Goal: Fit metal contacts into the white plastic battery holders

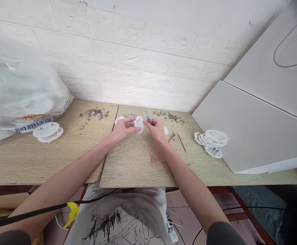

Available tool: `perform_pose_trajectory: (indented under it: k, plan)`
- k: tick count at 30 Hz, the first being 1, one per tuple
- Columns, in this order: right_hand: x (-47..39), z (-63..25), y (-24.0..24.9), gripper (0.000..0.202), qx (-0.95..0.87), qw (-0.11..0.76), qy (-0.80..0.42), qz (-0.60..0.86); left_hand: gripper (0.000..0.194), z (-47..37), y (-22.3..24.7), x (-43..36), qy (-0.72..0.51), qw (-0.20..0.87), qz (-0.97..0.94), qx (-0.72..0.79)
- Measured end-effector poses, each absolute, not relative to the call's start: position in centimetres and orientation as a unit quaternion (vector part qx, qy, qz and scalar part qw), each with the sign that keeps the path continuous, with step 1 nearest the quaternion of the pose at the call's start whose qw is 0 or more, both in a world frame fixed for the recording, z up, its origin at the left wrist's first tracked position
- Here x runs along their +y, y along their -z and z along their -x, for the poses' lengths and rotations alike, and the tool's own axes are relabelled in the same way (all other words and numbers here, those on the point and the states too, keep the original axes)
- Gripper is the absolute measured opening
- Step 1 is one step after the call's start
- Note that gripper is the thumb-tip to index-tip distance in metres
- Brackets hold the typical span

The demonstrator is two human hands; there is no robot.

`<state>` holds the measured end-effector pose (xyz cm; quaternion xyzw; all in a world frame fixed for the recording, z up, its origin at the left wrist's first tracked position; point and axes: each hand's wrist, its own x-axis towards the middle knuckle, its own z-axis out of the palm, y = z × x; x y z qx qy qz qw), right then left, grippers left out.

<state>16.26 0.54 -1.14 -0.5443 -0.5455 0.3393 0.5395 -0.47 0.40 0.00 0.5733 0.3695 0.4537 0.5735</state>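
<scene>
My left hand (124, 129) grips a small round white plastic piece (139, 125) between thumb and fingers, held up above the wooden table. Just to its right, my right hand (154, 128) is closed around a slim tool with a clear and blue handle (146, 115), its handle end pointing up; its working end is hidden by the fingers. The two hands nearly meet at the white piece. Behind my left hand, another white disc (119, 119) lies partly covered. A further white piece (166, 130) shows beside my right wrist.
Small metal parts lie in piles at the left (97, 114) and right (170, 116). Stacked white discs sit at the left (48, 131) and right (212, 141). A wooden stick (182, 143) lies nearby. A big plastic bag (23, 85) and grey panel (261, 129) flank the table.
</scene>
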Motion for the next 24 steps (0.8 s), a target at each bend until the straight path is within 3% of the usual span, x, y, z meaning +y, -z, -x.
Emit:
perform_pose_trajectory:
  k: [24]
  plan:
    - [-0.4,-15.9,0.2,0.022,-0.533,0.534,-0.335,0.565,0.051,0.0,0.2,0.3,-0.466,0.521,-0.620,0.356]
